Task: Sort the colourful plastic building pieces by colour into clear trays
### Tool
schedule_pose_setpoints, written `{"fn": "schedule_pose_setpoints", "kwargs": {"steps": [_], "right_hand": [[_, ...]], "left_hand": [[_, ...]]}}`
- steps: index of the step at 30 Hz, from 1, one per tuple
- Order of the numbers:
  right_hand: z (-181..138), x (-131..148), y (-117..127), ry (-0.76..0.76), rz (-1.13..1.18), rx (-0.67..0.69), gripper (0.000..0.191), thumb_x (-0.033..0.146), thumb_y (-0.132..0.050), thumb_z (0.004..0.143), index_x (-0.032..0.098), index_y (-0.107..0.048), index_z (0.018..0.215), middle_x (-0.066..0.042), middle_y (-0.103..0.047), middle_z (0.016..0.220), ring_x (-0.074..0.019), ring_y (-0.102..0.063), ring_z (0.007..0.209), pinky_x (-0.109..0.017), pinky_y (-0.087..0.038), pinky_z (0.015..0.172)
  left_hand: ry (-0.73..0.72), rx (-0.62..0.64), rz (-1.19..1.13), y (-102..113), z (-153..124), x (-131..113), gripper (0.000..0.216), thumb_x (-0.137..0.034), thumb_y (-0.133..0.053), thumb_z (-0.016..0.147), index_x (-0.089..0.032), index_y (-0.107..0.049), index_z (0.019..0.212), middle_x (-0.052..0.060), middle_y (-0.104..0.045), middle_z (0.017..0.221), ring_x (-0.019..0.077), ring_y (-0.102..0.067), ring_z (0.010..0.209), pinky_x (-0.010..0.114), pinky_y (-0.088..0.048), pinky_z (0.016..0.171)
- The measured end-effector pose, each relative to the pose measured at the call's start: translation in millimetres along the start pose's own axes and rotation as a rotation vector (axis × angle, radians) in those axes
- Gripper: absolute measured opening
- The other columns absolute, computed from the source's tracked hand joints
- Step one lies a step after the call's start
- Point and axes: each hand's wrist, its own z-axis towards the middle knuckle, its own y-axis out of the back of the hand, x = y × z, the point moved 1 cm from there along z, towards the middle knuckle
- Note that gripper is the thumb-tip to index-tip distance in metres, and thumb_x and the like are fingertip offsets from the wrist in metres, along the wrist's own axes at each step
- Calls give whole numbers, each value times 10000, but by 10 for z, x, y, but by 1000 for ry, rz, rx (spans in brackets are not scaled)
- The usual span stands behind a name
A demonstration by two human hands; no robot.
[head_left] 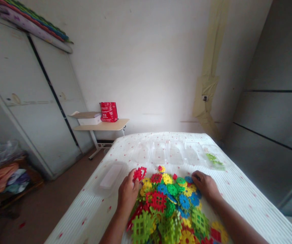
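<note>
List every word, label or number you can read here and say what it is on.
The red bag on the side table: white print, too blurred to read.
The white box beside it: no text that can be made out.
The toy pieces, including the red piece in the left hand: no print visible.
Nothing here can be quoted.

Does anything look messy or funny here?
Yes. The colourful plastic pieces lie in a loose heap on the white cover, not in the clear trays beside them; only a few green pieces sit in the far right tray. The left hand holds one red piece. The yellowish strip on the wall looks patched or peeling.
</note>
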Motion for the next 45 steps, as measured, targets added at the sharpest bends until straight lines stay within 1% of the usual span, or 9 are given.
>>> {"fn": "schedule_pose_setpoints", "kwargs": {"steps": [3,8,12,16,20,26,31,40,45], "right_hand": [[-4,14,12,2,25,1,267,374,-403,794,229,-616,727,-7,-670,702,-149,-600,630,-228,-405,589],[0,-2,6,-7,48,12,253,367,-406,794,227,-611,741,-14,-672,718,-152,-599,642,-236,-405,599],[0,-23,-9,-3,27,16,251,361,-398,798,227,-605,752,-12,-670,725,-154,-603,654,-240,-404,609],[0,-42,-24,3,39,11,257,378,-398,800,234,-603,743,-11,-670,721,-156,-600,658,-240,-405,603],[-1,-26,-18,3,49,8,261,378,-399,798,231,-606,737,-15,-671,723,-155,-599,654,-241,-410,608],[-9,21,19,-1,20,22,271,372,-388,806,223,-604,741,-18,-666,721,-155,-599,653,-241,-409,611],[-1,-16,-10,-6,-1,29,273,369,-387,807,219,-607,747,-16,-662,715,-153,-596,639,-239,-405,601],[-6,-14,-3,4,19,-4,270,380,-401,795,231,-618,734,-5,-672,704,-147,-598,621,-227,-409,589],[-10,13,15,6,18,3,271,368,-397,793,225,-619,730,-9,-673,708,-148,-603,631,-225,-409,588]], "left_hand": [[9,-34,-104,27,-38,-11,419,-225,-383,823,-169,-488,1224,91,-656,1106,188,-613,985,288,-449,854],[23,-56,-320,60,-139,-65,396,-309,-406,821,-171,-514,1177,72,-681,1032,178,-633,925,271,-477,809],[20,-42,-406,51,-231,-149,404,-332,-424,811,-174,-519,1170,64,-689,994,173,-642,898,257,-488,795],[-1,-3,-412,39,-296,-237,408,-315,-429,792,-177,-534,1162,59,-692,1002,171,-648,885,251,-499,782],[-29,-2,-374,20,-318,-254,413,-283,-434,769,-175,-545,1151,60,-689,1032,177,-648,899,256,-500,794],[-54,39,-367,-49,-337,-211,401,-284,-434,789,-190,-536,1165,64,-643,1156,181,-605,1040,266,-478,870],[-66,81,-342,-98,-360,-216,419,-274,-440,790,-210,-527,1195,61,-632,1177,181,-589,1072,293,-457,922],[-72,80,-312,-107,-365,-213,415,-267,-437,790,-179,-530,1185,79,-631,1177,186,-604,1050,279,-481,885],[-84,60,-284,-100,-365,-219,398,-249,-444,782,-192,-548,1163,66,-645,1155,177,-616,1028,260,-487,864]]}}
